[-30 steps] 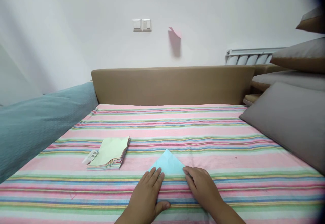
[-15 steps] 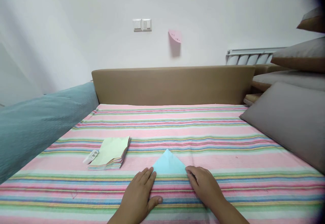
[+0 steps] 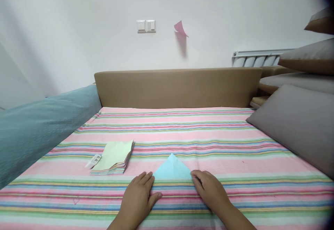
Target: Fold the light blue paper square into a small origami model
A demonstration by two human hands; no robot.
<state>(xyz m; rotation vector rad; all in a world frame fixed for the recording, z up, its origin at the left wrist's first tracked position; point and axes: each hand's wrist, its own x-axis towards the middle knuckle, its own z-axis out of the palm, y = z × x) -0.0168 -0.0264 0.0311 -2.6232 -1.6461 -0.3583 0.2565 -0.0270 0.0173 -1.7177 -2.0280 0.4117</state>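
Observation:
A light-blue sheet of paper [image 3: 172, 167], folded into a triangle, lies on the striped cloth with its point facing away from me. A crease runs down from its top. My left hand [image 3: 139, 195] rests flat at the paper's left corner, fingers stretched out and thumb apart. At the right corner, my right hand [image 3: 208, 188] has its thumb and forefinger closed on the paper's tip.
Left of the paper lies a stack of coloured paper [image 3: 114, 156], with a small white object [image 3: 93, 161] against it. The striped cloth [image 3: 182, 129] covers the seat. A brown backrest [image 3: 177, 89], a blue-green armrest [image 3: 47, 118] and grey cushions [image 3: 297, 118] border it.
My left hand has slid slightly left and toward me, uncovering more of the paper's left corner. My right hand has stayed in place. The pink note on the wall has curled upward.

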